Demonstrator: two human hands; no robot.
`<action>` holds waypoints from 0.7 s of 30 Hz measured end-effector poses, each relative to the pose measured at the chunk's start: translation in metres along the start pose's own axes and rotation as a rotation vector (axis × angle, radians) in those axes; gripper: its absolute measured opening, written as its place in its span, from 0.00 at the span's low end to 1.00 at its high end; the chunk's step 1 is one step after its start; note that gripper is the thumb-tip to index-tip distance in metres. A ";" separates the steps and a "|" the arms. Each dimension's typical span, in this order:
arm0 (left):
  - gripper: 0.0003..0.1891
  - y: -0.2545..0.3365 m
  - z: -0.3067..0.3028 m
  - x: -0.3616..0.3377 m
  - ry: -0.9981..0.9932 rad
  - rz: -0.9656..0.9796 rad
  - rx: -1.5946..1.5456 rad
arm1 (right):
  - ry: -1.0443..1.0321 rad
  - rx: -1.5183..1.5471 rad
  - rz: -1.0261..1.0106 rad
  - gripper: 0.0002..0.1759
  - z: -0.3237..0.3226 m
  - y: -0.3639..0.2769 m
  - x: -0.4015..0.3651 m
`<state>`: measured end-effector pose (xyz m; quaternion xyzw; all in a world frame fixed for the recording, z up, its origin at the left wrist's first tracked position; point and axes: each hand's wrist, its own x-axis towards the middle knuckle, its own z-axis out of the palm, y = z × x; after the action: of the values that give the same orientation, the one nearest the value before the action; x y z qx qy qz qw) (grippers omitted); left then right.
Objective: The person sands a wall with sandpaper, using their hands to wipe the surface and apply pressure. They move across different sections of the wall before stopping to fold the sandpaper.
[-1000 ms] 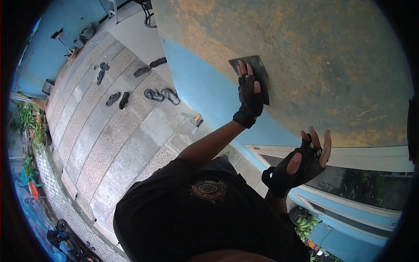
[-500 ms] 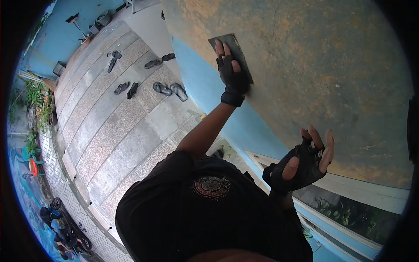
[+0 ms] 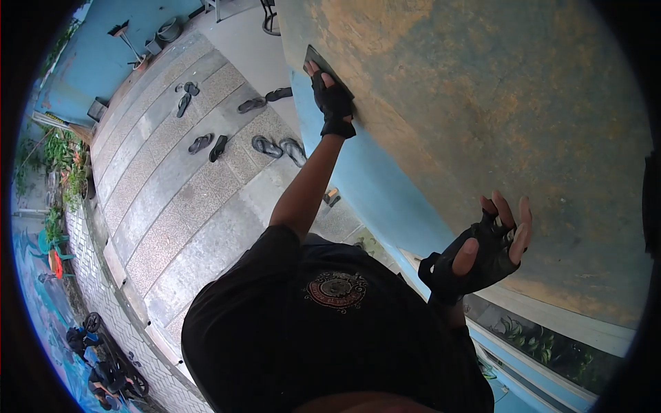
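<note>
My left hand (image 3: 330, 96), in a black fingerless glove, holds a thin dark rectangular plate (image 3: 313, 55) against the mottled wall (image 3: 468, 117), close to its blue border. Two fingertips lie along the back of the plate; the rest of the grip is hidden by the glove. Lower right, my right hand (image 3: 482, 255) wears a similar glove and is raised in front of the wall. Its fingers are apart and slightly bent, with nothing in them.
Several dark sandals (image 3: 266, 146) lie on the tiled floor (image 3: 186, 186) at left. A broom (image 3: 127, 45) and buckets (image 3: 169, 29) stand by the blue wall. A motorcycle (image 3: 113, 361) is at lower left, plants (image 3: 544, 344) at lower right.
My left hand and the plate have moved up and left along the wall to the blue border. My right hand has barely shifted. The view has turned slightly.
</note>
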<state>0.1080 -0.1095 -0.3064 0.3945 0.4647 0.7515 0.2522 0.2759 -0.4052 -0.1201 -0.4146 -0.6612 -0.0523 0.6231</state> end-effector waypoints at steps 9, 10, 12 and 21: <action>0.40 0.038 -0.022 0.027 -0.261 0.129 -0.016 | 0.141 0.037 0.052 0.43 0.113 -0.007 0.012; 0.40 0.031 -0.026 0.031 -0.269 0.123 -0.019 | 0.152 0.011 0.064 0.43 0.120 -0.010 0.015; 0.40 0.005 -0.035 0.029 -0.260 0.030 -0.013 | 0.162 -0.024 0.080 0.44 0.131 -0.016 0.015; 0.44 0.003 -0.041 0.042 -0.349 0.090 -0.011 | 0.072 -0.167 0.133 0.38 0.162 -0.022 0.021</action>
<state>0.0503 -0.0995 -0.2991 0.5382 0.3915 0.6847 0.2972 0.1390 -0.3143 -0.1273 -0.5058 -0.6028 -0.0806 0.6118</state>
